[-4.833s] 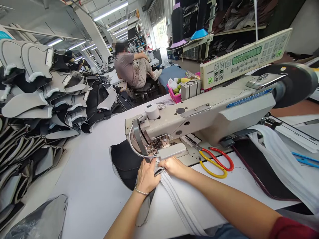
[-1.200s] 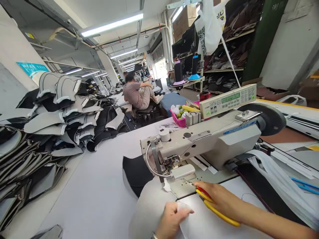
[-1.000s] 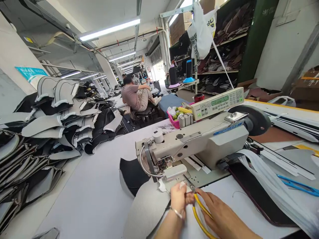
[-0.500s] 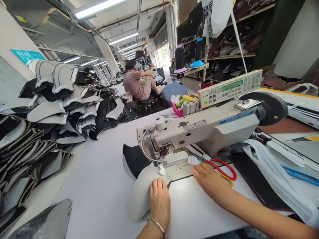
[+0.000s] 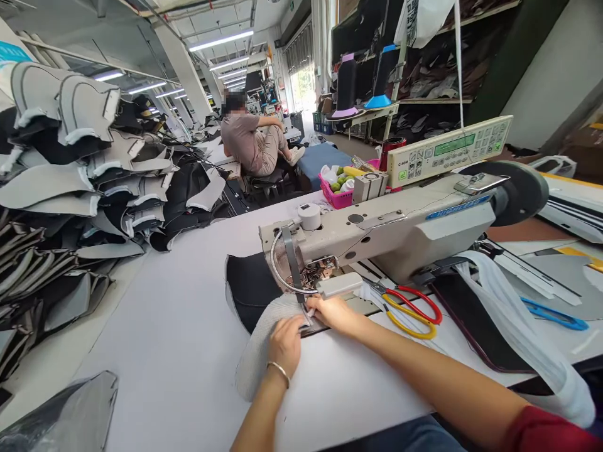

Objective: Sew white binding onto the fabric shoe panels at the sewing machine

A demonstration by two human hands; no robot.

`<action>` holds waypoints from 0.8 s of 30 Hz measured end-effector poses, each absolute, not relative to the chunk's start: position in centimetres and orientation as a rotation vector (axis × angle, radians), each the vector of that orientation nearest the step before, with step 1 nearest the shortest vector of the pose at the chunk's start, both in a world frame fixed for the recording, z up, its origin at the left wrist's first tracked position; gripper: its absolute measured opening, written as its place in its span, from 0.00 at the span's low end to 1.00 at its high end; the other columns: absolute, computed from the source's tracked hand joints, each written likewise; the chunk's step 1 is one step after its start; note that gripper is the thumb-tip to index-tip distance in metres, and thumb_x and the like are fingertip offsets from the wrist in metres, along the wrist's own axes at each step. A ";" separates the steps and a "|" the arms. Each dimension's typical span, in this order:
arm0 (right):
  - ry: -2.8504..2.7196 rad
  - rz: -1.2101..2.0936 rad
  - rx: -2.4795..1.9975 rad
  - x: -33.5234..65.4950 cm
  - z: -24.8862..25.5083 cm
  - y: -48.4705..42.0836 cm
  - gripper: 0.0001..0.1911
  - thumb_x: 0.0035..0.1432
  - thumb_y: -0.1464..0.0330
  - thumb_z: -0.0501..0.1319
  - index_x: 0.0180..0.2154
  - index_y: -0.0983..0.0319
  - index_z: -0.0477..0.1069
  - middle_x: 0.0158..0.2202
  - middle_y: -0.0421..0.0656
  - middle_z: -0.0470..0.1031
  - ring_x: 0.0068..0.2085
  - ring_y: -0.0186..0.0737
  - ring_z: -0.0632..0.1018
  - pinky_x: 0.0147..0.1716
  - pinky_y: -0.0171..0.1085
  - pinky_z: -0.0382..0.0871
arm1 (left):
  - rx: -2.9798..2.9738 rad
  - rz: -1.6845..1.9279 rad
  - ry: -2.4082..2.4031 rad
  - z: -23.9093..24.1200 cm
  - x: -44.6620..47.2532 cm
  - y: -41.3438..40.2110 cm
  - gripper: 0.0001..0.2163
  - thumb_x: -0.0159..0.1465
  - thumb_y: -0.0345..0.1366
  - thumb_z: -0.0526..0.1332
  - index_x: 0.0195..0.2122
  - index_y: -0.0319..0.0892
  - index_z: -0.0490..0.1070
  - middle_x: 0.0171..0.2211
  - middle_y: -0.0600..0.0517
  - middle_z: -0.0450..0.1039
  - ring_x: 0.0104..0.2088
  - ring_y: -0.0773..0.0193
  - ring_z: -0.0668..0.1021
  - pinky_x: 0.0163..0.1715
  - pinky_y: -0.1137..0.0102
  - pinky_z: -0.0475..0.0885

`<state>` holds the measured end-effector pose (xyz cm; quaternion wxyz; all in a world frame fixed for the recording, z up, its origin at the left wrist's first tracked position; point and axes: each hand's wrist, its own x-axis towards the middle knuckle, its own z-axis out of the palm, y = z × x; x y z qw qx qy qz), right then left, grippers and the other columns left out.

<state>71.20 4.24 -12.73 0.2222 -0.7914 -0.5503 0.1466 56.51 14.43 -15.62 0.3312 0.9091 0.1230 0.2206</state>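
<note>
Your right hand pinched the grey ribbed fabric panel by its edge at the sewing machine; your left hand lay on it, grip unclear. Panel, beneath and beyond left hand: likely light, soft, bendy; edge holds best.

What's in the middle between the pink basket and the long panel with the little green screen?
In the head view, a grey metal block sits between the pink basket and the long panel.
</note>
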 end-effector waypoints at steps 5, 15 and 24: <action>-1.248 0.475 -2.167 70.1 -14.5 3.8 0.02 0.50 0.72 0.60 0.29 0.64 0.71 0.25 0.39 0.70 0.27 0.32 0.69 0.27 0.29 0.57 | 1.770 0.396 0.589 -14.7 56.8 16.0 0.10 0.56 0.35 0.56 0.39 0.44 0.71 0.40 0.51 0.73 0.42 0.61 0.72 0.46 0.67 0.64; -1.162 0.531 -2.057 70.1 -14.5 3.8 0.03 0.47 0.72 0.59 0.25 0.63 0.71 0.23 0.38 0.70 0.26 0.32 0.67 0.27 0.31 0.54 | 2.159 0.311 0.349 -13.9 57.2 15.6 0.11 0.58 0.32 0.51 0.39 0.45 0.70 0.41 0.50 0.72 0.43 0.61 0.71 0.45 0.65 0.65; -1.243 0.592 -2.019 70.8 -14.4 2.7 0.11 0.45 0.76 0.54 0.35 0.66 0.66 0.27 0.40 0.68 0.27 0.34 0.67 0.29 0.31 0.57 | 2.871 0.439 -0.001 -15.2 57.0 14.0 0.18 0.56 0.22 0.45 0.42 0.40 0.69 0.45 0.48 0.71 0.40 0.60 0.71 0.39 0.66 0.69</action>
